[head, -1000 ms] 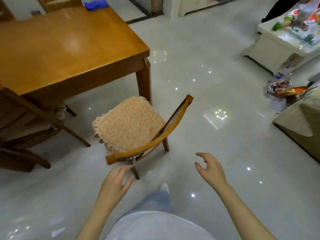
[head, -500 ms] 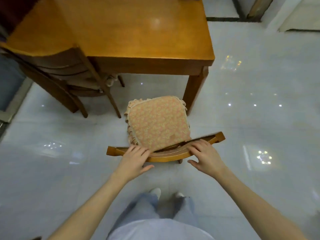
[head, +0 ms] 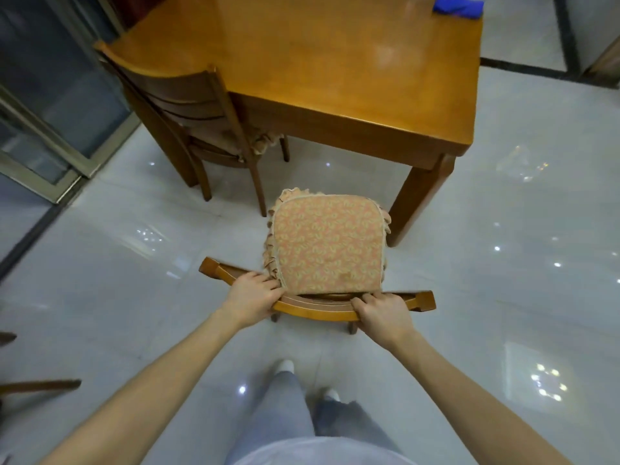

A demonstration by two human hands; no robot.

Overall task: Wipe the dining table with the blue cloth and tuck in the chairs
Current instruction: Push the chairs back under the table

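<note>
While both hands grip the chair's curved top rail [head: 318, 308], left hand [head: 252, 298] and right hand [head: 382, 312] fingers curl over it; cushioned seat [head: 327, 243] sits outside dining table [head: 335, 72]; blue cloth [head: 458, 6] lies on far corner.

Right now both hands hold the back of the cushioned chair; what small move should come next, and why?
Probably push the chair straight forward, easing it slightly left. The left hand and right hand both grip its backrest, its seat is wholly outside the table, and the table leg stands close by the seat's right front corner.
</note>
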